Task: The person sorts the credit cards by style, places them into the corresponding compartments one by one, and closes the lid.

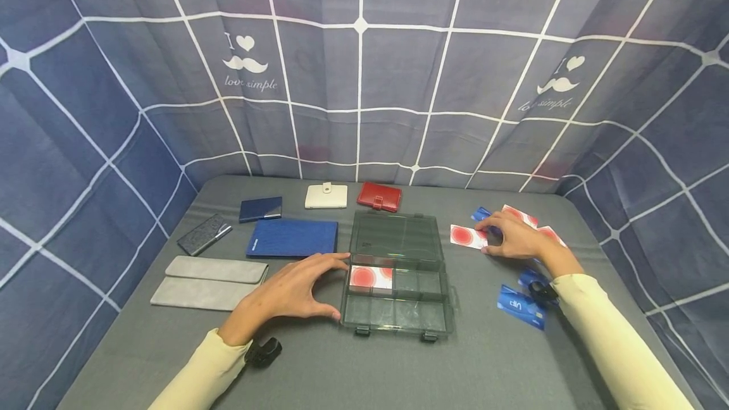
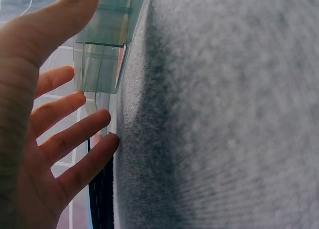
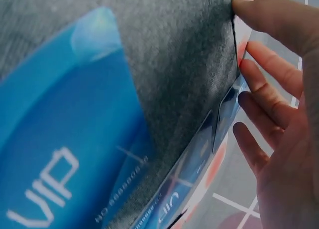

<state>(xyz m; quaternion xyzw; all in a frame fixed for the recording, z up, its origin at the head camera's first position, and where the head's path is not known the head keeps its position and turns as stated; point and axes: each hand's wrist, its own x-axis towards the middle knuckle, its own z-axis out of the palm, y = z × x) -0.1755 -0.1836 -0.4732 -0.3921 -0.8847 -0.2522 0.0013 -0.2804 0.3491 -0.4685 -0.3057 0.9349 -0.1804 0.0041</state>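
Note:
My left hand (image 1: 296, 290) is beside the left end of a clear grey plastic case (image 1: 393, 324), its fingers spread and relaxed. In the left wrist view its thumb and fingers (image 2: 75, 139) stand around the case's corner; whether they touch it I cannot tell. The case has its lid (image 1: 395, 236) folded back, and a red-and-white card (image 1: 371, 277) lies in the upper left compartment. On the right, my right hand (image 1: 515, 236) pinches another red-and-white card (image 1: 467, 236) between thumb and fingers, by its edges in the right wrist view (image 3: 241, 34).
Around my right hand lie blue VIP cards (image 1: 521, 307) and more red-and-white cards (image 1: 519, 215). To the left are a grey wallet (image 1: 211, 283), a blue booklet (image 1: 292, 237), a dark blue card holder (image 1: 260, 209) and a grey one (image 1: 204, 235). White (image 1: 326, 197) and red (image 1: 379, 196) wallets lie behind.

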